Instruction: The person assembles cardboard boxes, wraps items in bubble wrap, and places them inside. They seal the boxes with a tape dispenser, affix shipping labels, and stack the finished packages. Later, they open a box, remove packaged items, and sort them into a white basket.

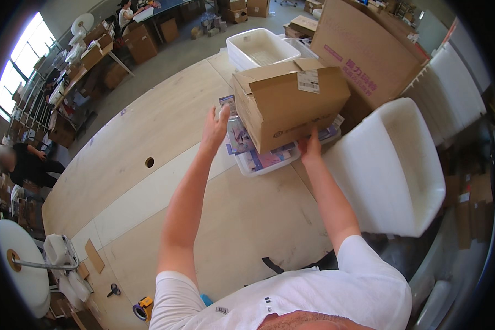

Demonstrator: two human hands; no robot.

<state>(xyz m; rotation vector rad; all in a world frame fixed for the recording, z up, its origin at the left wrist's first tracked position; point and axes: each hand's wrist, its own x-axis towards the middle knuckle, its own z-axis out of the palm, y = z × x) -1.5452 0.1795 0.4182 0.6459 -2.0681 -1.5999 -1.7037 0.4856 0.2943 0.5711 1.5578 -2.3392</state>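
A brown cardboard box with a label sits tilted on top of a white plastic tray. Flat printed packages in purple and pink fill the tray and stick out beneath the box. Just left of the box, my left hand is raised beside the packages, fingers apart and holding nothing. My right hand is at the box's lower front edge, thumb up against the cardboard. Its other fingers are partly hidden, so a firm grip cannot be made out.
An empty white bin stands behind the box, and a large carton leans at the right. Nearer me is a tall white tub. Scissors, a tape dispenser and a white roll are lower left. A person is beyond the table.
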